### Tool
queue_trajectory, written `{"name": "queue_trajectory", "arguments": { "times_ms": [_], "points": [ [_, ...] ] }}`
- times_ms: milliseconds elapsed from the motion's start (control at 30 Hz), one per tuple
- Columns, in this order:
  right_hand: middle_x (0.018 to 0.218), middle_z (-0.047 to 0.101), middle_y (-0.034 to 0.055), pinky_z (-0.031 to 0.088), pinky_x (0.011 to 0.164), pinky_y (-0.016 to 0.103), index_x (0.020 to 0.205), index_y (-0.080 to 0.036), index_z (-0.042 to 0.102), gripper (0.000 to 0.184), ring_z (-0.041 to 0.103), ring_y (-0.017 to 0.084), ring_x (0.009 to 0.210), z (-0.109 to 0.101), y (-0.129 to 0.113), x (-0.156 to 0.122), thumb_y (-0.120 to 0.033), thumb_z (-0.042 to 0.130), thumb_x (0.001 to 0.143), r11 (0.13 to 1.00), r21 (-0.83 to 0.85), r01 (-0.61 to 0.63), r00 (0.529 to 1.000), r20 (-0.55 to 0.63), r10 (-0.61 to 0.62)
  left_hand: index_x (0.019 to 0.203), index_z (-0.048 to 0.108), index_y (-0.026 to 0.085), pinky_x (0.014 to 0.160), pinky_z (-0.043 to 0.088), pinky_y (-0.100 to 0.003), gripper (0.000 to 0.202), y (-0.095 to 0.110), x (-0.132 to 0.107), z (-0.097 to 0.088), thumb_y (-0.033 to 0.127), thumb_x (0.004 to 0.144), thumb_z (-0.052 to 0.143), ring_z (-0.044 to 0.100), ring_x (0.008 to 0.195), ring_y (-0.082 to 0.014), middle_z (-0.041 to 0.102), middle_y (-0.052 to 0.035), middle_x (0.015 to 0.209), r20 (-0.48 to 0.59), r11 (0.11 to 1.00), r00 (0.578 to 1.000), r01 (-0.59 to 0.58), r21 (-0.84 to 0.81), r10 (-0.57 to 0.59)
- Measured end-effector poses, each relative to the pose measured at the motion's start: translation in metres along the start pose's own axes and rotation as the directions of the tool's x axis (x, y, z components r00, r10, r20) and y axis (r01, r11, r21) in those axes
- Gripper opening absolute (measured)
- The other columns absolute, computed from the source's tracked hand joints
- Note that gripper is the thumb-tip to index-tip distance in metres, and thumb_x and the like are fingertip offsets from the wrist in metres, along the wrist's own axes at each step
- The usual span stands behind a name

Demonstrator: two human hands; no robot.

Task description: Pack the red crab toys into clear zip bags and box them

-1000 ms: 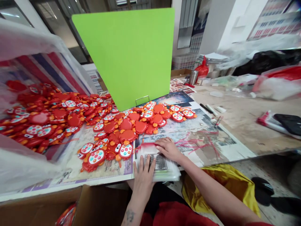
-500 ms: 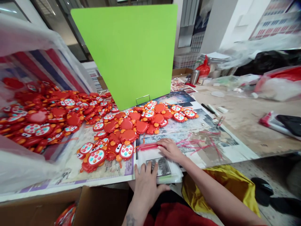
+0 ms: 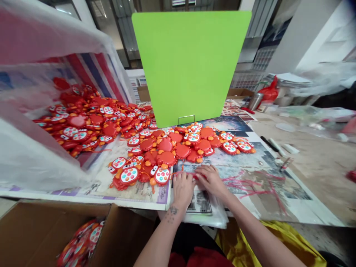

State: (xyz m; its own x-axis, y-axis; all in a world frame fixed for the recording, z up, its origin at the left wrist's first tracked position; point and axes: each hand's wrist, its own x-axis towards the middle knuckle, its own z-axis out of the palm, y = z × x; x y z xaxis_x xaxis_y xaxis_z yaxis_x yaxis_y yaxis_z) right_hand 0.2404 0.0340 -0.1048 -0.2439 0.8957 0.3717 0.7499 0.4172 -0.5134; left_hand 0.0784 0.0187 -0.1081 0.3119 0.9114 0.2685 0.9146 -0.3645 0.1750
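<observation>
A stack of clear plastic bags (image 3: pixel 207 209) with a red top strip and a printed label lies at the table's near edge. My left hand (image 3: pixel 183 187) rests on the stack's upper left, fingers bent at the red strip. My right hand (image 3: pixel 211 180) lies beside it on the strip, fingers curled together. What the fingertips pinch, if anything, I cannot make out. Red and orange crab-shaped toys (image 3: pixel 164 152) lie in a heap just beyond both hands.
A larger pile of the same toys spills from a striped plastic sack (image 3: pixel 80 118) at the left. A green board (image 3: pixel 191 63) stands upright behind the toys. An open cardboard box (image 3: pixel 66 233) holding packed toys sits below the table edge. Pens (image 3: pixel 274 144) and loose red strips (image 3: pixel 258 185) lie to the right.
My left hand has moved up from the label to the red strip beside my right hand. The camera has swung to the left, so everything sits further right in view.
</observation>
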Motion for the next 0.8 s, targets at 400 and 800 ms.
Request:
{"name": "queue_trajectory", "arguments": {
  "times_ms": [400,800],
  "points": [
    [0.154,0.035,0.0136,0.034,0.107,0.053,0.15,-0.024,0.034,0.082,0.037,0.038,0.136,0.055,-0.076,0.126,-0.012,0.064,0.075,0.958,-0.156,0.241,0.922,0.345,-0.176,0.129,0.055,0.006,0.103,0.04,-0.045,0.04,-0.009,-0.001,0.012,0.008,0.092,0.039,0.054,0.119,-0.0313,0.06,-0.0193,0.125,-0.015,0.984,0.999,-0.035,-0.175,0.033],
    [0.113,0.068,0.0068,0.058,0.071,0.04,0.133,-0.026,0.048,0.058,0.071,0.023,0.08,-0.002,-0.021,0.052,-0.048,0.065,0.082,0.469,0.811,-0.349,0.91,0.173,0.377,0.094,0.063,0.017,0.093,0.042,-0.045,0.017,-0.006,0.005,0.003,0.031,0.094,0.054,0.053,0.104,-0.0273,0.062,-0.0081,0.102,0.033,0.991,0.996,-0.074,-0.111,0.078]
  ]
}}
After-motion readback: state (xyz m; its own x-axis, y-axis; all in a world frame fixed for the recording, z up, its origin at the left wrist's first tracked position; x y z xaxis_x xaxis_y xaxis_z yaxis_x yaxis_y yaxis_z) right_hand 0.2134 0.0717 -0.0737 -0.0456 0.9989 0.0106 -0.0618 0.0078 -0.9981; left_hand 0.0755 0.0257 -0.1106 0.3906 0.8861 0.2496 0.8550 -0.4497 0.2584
